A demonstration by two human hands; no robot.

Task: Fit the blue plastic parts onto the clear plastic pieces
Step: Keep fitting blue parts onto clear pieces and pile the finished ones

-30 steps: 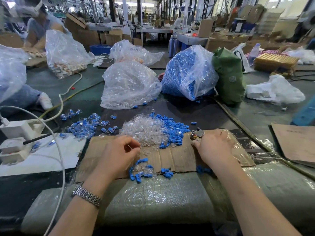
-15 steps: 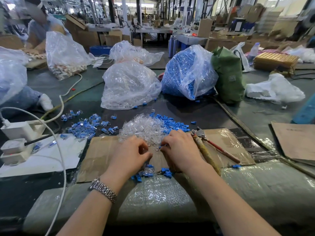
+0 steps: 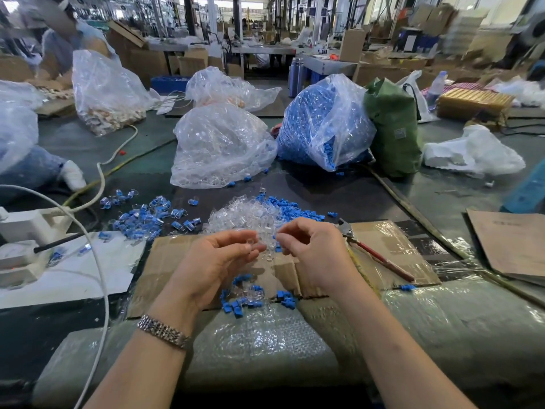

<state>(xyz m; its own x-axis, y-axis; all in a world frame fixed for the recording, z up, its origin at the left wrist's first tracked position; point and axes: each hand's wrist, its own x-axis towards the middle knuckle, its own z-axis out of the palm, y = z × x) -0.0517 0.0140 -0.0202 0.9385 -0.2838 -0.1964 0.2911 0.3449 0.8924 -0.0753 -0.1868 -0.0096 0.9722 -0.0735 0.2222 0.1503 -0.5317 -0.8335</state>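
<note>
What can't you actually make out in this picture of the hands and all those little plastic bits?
- Head view: the blue part, if any, in the right hand; curled fingers hide it.
- Left hand: its clear plastic piece is too small and see-through to show its shape.
- Pliers: the wrist covers part of one handle.
- Background shelves: blurred.

Large factory hall, with dark pillars (image 3: 237,13) and bright windows (image 3: 498,7) along the far right. Long grey work tables (image 3: 327,64) across the back, cardboard boxes (image 3: 351,45) stacked on and around them. Dark green work surface (image 3: 460,199) in the foreground.
</note>
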